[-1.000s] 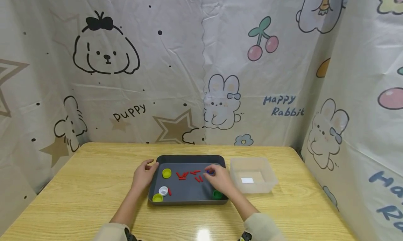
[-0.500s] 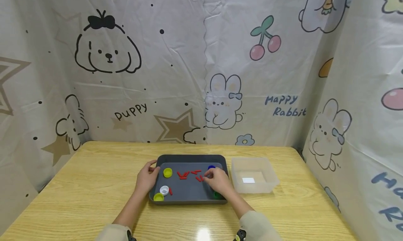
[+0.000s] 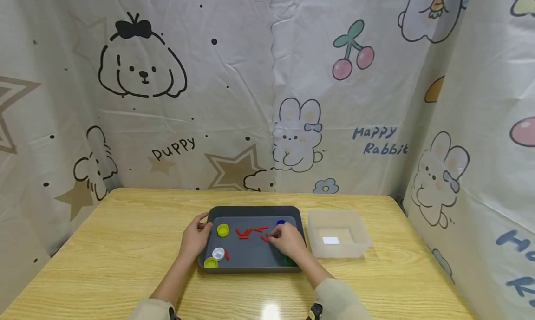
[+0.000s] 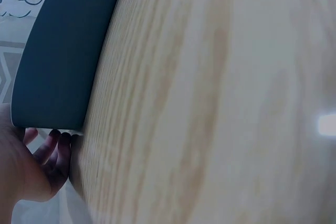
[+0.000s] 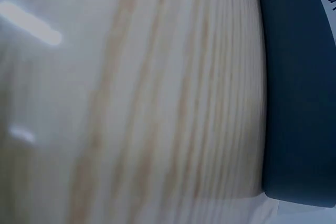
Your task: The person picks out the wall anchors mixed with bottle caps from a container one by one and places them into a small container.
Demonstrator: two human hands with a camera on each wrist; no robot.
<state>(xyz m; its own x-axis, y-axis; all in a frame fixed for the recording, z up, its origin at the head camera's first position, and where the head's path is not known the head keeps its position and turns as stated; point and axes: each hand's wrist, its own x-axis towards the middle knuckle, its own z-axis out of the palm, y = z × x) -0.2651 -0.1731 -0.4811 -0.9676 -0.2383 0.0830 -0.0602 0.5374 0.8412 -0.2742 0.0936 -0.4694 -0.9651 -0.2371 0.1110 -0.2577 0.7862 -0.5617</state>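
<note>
My left hand (image 3: 195, 237) grips the left wall of a dark grey tray (image 3: 251, 263), thumb at the rim. In the left wrist view, the fingers of that hand (image 4: 39, 166) curl against the tray's outer side (image 4: 65, 51). Inside the tray my right hand (image 3: 290, 241) pinches the end of a short red stick (image 3: 267, 237), partly hidden by the fingertips. Beside it lies another red stick (image 3: 264, 238). Several more red sticks (image 3: 244, 234) are scattered across the middle. The right wrist view shows only the tray's outside (image 5: 299, 93) and the table, no hand.
Two yellow caps (image 3: 223, 230) and a white cap (image 3: 218, 253) sit at the tray's left. A blue cap (image 3: 281, 222) and a green cap (image 3: 288, 260) are partly hidden by the right hand. A translucent bin (image 3: 339, 250) stands right of the tray on the wooden table (image 3: 138, 227).
My right hand has moved from the blue cap toward the front left, down to the red sticks, leaving the blue cap in the tray. The left hand stays on the tray's wall.
</note>
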